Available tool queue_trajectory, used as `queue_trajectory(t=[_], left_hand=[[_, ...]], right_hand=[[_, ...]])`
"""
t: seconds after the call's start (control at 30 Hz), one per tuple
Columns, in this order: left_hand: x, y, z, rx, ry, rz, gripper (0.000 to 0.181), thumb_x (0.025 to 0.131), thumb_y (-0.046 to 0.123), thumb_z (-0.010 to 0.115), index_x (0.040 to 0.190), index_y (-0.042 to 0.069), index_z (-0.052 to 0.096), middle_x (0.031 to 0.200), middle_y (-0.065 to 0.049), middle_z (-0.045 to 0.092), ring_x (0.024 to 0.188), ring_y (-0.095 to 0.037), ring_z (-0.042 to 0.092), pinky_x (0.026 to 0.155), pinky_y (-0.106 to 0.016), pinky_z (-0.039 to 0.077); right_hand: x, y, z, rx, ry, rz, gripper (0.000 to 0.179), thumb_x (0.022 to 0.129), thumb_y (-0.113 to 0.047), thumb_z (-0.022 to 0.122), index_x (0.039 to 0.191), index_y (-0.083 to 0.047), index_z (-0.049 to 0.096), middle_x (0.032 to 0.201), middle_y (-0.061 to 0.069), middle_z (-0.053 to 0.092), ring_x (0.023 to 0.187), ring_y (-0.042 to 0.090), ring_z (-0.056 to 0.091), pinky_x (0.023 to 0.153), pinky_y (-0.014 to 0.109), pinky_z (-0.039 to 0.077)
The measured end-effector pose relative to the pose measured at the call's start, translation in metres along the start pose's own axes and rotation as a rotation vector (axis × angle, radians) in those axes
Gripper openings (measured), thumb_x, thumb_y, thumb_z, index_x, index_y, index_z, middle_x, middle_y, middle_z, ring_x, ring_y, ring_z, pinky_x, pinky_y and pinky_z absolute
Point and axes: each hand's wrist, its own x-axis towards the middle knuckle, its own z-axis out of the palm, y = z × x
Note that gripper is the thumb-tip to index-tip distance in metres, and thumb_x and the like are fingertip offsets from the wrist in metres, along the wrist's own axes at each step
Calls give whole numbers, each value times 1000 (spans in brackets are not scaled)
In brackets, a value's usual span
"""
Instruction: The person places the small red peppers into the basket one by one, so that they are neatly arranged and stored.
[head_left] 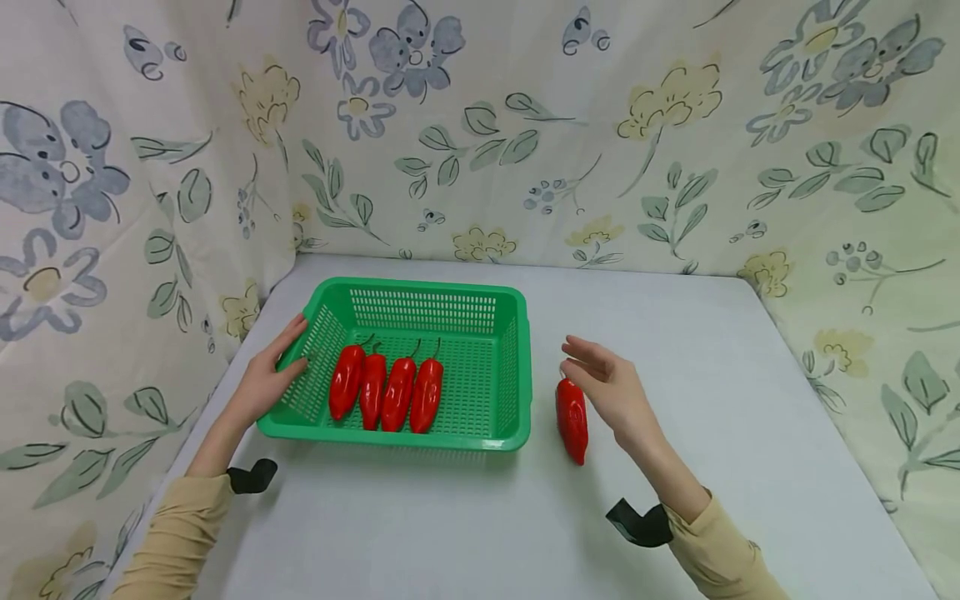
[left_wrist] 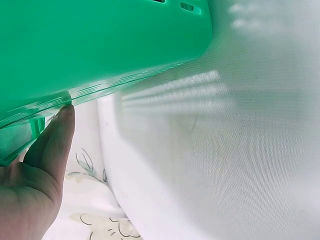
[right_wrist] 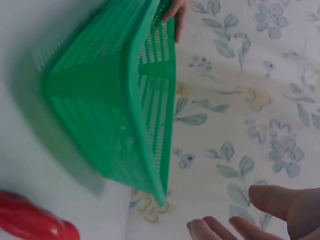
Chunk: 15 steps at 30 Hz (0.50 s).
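My left hand [head_left: 272, 372] is at the left rim of a green plastic basket [head_left: 420, 287], thumb over the rim and the other fingers along its outer side. In the left wrist view, fingers [left_wrist: 60, 140] meet the basket's edge. Several glossy red chili peppers [head_left: 397, 394] lie in a row inside, stems pointing away. Right of the basket, one more red chili pepper [head_left: 573, 423] lies on the table. My right hand [head_left: 606, 383] hovers by its stem end, thumb and fingers apart with nothing between them; the right wrist view shows this gap too.
A white cloth-covered table [head_left: 375, 517] carries the basket. Floral curtains [head_left: 480, 167] hang along the back and both sides. A black strap [head_left: 252, 476] is at the left wrist and another black strap [head_left: 640, 523] at the right.
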Motion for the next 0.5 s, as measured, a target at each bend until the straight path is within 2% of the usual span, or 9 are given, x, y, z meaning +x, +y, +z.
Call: queue_trajectory(t=[0.23, 0.5], left_hand=[[0, 2, -1, 1, 3, 2, 60, 96, 9, 50, 151, 13, 26, 160, -5, 15, 145, -40, 13, 106, -69, 21], [0, -1, 0, 7, 3, 2, 60, 97, 10, 50, 151, 14, 26, 160, -6, 14, 145, -39, 13, 107, -68, 20]], right_hand=[[10, 21, -12, -27, 20, 60, 48, 97, -21, 52, 143, -9, 42, 141, 18, 50, 129, 35, 49, 105, 49, 41], [30, 57, -9, -88, 24, 141, 48, 97, -20, 51, 140, -2, 44, 136, 25, 51, 124, 40, 50, 100, 51, 45]])
